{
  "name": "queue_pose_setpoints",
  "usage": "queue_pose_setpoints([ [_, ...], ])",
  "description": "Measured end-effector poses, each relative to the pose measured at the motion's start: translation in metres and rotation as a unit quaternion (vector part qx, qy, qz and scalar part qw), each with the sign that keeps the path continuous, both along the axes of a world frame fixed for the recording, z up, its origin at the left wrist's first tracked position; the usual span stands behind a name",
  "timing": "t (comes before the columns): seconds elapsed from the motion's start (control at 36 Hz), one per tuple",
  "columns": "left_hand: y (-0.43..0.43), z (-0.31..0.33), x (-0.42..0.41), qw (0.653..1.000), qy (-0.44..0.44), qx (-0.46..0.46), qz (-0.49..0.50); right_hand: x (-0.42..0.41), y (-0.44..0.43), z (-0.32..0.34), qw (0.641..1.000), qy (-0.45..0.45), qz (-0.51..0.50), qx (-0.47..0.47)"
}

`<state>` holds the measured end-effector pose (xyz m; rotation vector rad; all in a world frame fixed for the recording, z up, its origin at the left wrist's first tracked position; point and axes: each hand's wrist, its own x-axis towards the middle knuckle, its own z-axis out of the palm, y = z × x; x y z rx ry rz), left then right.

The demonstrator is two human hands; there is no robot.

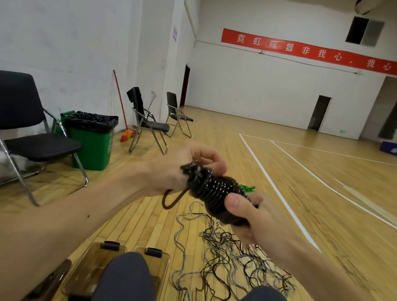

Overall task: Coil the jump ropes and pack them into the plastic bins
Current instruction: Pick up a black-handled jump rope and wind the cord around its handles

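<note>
A dark jump rope wound into a tight coil [214, 191] is held in the air between both hands. My right hand [257, 217] grips the coil's near end, thumb on top. My left hand [185, 166] pinches the rope at the coil's far end, and a short loop hangs below it. Something green [248, 188] sticks out behind the coil. A tangle of loose ropes [227, 264] lies on the wooden floor below. Two clear brown plastic bins [88, 270] [159, 267] sit on the floor by my knees, partly hidden by my left leg.
A bin lid [51, 282] lies at the lower left. Black folding chairs [16, 130] [145, 120] stand along the left wall beside a green trash can [91, 140] and a broom [121, 109]. White court lines cross the floor on the right.
</note>
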<state>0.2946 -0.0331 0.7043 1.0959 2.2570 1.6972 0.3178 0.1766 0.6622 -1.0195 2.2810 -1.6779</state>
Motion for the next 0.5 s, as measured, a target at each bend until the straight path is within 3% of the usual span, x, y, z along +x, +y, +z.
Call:
queue_pose_setpoints([
  [0.17,0.019,-0.027,-0.007,0.969,-0.111,0.186,0.123,-0.02,0.001,0.001,0.993,-0.038,-0.082,-0.074],
  [0.28,0.034,-0.049,-0.019,0.94,-0.142,0.21,0.229,-0.037,-0.005,-0.012,0.985,-0.072,-0.139,-0.072],
  [0.42,0.039,-0.076,-0.03,0.91,-0.163,0.245,0.293,-0.058,-0.023,-0.032,0.972,-0.103,-0.201,-0.06],
  [0.5,0.036,-0.093,-0.04,0.889,-0.214,0.258,0.312,-0.076,-0.03,-0.05,0.967,-0.078,-0.241,-0.015],
])
